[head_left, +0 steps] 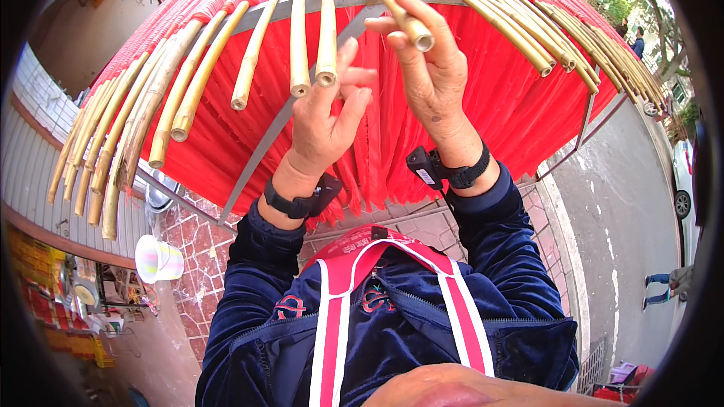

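A row of bamboo poles (pixel 299 38) lies side by side across a grey metal rack (pixel 262 15), their cut ends toward me. Dense red strands (pixel 264 143), cloth or paper, hang from the poles. My right hand (pixel 437 79) pinches the end of one bamboo pole (pixel 394 9) between thumb and fingers, right of the middle. Just left of it, my left hand (pixel 328 124) is raised below two pole ends, its fingers spread with nothing visibly held. The index fingertip is close to one pole end; whether it touches cannot be made out.
Lower left, a pastel striped bucket (pixel 160 258) stands on red paving, near shelves of goods (pixel 64 309). On the right, a kerb borders a grey road (pixel 618 196) with a parked white car (pixel 682 181) and a person (pixel 667 286). A rack leg (pixel 587 120) slants down right.
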`<state>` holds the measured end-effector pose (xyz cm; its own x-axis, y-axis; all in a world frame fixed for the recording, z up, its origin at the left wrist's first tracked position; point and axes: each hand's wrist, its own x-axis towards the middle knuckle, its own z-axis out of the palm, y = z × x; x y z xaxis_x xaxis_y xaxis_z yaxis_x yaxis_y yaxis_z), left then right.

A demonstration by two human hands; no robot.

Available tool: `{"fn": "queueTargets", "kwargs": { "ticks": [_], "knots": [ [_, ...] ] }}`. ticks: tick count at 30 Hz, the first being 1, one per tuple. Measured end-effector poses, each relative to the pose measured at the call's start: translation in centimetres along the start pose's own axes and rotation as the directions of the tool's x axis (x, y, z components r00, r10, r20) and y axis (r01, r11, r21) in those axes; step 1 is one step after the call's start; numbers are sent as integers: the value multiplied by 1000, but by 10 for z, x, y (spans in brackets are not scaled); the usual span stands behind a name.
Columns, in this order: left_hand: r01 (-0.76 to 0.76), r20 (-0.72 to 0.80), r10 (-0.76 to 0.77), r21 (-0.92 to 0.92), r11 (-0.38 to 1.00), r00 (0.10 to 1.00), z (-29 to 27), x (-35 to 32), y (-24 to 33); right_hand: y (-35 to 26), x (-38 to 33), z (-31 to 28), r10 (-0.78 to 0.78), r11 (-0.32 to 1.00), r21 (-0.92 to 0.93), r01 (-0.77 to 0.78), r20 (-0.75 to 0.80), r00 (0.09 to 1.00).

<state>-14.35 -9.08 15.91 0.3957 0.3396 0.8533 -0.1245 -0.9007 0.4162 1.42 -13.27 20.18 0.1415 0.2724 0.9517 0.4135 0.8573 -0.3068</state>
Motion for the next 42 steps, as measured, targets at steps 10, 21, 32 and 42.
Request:
{"fn": "queueTargets", "kwargs": {
  "ticks": [10, 21, 32, 42],
  "knots": [
    [216, -59, -224, -126, 968, 973, 28, -11, -27, 14, -12, -32, 77, 983, 180, -42, -191, 979],
    [405, -259, -345, 234, 884, 902, 60, -29, -112, 93, -88, -14, 538, 838, -63, -542, -60, 841],
    [421, -270, -340, 352, 836, 901, 66, 0, -146, 139, -89, 6, 396, 794, -434, -426, -164, 904],
    [454, -303, -375, 257, 853, 876, 61, -12, -157, 161, -96, -10, 474, 776, -356, -521, -216, 853]
  ]
}}
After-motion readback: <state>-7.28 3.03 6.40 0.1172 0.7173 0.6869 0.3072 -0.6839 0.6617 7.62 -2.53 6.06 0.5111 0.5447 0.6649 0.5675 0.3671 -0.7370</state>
